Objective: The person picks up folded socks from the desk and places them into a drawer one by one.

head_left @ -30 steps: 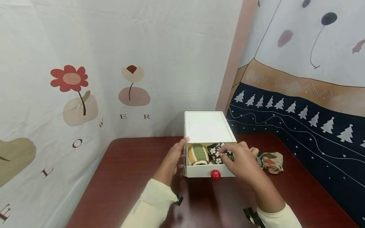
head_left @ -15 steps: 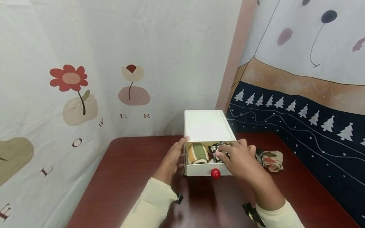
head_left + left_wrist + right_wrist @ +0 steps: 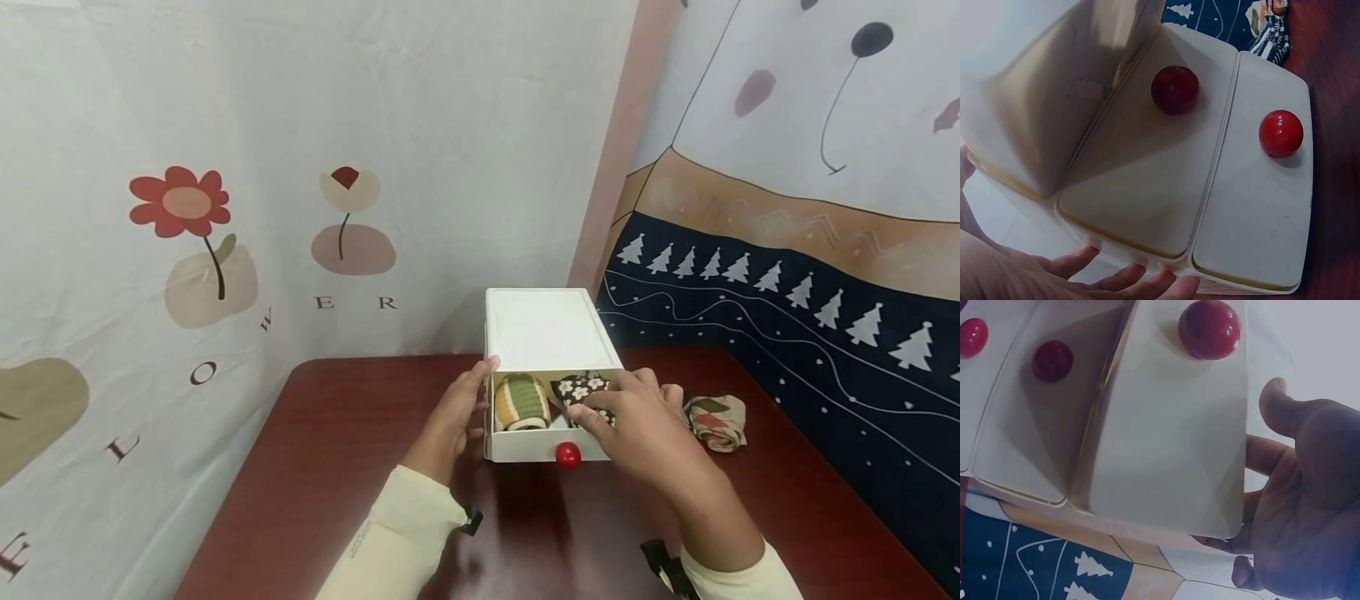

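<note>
A white drawer cabinet (image 3: 551, 329) stands on the table with its top drawer (image 3: 517, 447) pulled out. Inside, at the left, lies a rolled green-and-yellow striped cloth (image 3: 521, 402); beside it is a black cloth with white flowers (image 3: 581, 386). My left hand (image 3: 456, 408) rests along the cabinet's left side, fingers extended, thumb near the top edge. My right hand (image 3: 641, 425) reaches over the drawer's right end, fingers on the flowered cloth and partly covering it. In the right wrist view the thumb stands apart from the fingers, whose tips the drawer front hides.
Right of the cabinet lies a rolled leaf-patterned cloth (image 3: 717, 423), with a black-and-white striped cloth (image 3: 1271, 42) next to it. Two lower drawers with red knobs (image 3: 1281, 134) are closed. The red-brown table (image 3: 360, 433) meets printed curtains (image 3: 450, 167) behind and at the right.
My right thumb and fingers have loosened from a pinch on the flowered cloth and lie over its right part. The cloth sits lower in the drawer. My left hand has stayed put.
</note>
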`<state>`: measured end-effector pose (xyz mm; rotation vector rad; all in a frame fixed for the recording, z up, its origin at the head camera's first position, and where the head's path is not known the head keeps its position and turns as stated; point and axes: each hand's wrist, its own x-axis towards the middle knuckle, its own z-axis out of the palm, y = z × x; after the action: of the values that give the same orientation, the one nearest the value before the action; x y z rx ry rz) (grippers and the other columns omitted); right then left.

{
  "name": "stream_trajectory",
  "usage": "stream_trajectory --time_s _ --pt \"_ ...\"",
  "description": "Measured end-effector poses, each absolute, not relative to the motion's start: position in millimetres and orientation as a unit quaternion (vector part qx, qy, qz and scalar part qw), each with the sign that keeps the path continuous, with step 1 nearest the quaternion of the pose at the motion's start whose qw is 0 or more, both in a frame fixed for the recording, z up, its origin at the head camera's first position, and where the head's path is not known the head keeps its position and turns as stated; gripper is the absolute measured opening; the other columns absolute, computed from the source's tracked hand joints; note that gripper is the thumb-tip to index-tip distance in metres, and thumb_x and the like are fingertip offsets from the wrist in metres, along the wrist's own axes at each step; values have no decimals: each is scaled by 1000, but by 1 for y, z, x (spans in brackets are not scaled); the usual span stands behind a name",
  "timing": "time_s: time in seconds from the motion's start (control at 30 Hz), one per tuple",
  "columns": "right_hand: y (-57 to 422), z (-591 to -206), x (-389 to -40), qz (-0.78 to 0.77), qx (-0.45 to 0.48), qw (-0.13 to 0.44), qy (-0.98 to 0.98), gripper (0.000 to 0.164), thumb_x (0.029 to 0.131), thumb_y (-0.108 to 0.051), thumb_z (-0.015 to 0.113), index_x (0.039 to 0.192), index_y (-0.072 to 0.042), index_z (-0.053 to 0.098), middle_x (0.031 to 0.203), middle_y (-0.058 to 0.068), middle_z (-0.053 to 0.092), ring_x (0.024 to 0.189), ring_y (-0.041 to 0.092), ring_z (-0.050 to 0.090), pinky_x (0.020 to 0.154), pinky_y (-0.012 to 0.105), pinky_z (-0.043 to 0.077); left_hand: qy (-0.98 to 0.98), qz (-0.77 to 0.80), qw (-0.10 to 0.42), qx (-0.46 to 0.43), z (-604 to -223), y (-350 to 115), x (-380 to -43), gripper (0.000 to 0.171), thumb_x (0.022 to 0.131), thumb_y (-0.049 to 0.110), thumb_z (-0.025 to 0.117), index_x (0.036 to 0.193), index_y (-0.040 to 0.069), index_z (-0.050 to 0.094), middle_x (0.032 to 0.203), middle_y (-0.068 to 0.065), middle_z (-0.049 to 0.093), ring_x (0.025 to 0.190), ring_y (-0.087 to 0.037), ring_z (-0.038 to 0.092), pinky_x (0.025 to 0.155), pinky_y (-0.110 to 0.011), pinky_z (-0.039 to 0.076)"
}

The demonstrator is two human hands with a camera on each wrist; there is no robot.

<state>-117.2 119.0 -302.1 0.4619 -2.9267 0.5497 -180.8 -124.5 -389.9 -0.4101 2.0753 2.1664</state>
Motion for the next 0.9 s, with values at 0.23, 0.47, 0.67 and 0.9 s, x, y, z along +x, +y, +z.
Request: stream_trajectory --time_s 0.23,0.47,0.67,0.9 --pt "120 -305 -119 178 159 57 -969 37 102 -47 73 125 -19 84 132 14 72 123 34 50 90 57 28 682 716 59 -136 -389 -125 -182 82 94 72 66 149 12 55 145 -16 56 129 -34 52 89 -48 46" --pt "120 -307 -117 183 158 68 -968 39 103 -47 72 127 -19 83 138 17 69 126 38 48 93 62 28 682 718 58 -128 -389 -125 -182 79 94 71 65 144 11 56 134 -15 59 120 -29 51 86 -47 45" --pt "115 -313 -106 190 142 142 -961 47 98 -46 80 133 -15 79 148 22 63 133 44 47 96 67 29 682 717 57 -132 -388 -124 -181 81 94 72 65 148 12 55 139 -16 58 124 -31 52 86 -46 45" --pt "99 -337 -84 250 146 355 -889 37 91 -29 89 117 -4 81 118 20 70 112 41 59 85 58 38 684 715 57 -133 -388 -124 -181 80 94 71 65 148 12 56 141 -16 57 127 -34 52 86 -47 45"
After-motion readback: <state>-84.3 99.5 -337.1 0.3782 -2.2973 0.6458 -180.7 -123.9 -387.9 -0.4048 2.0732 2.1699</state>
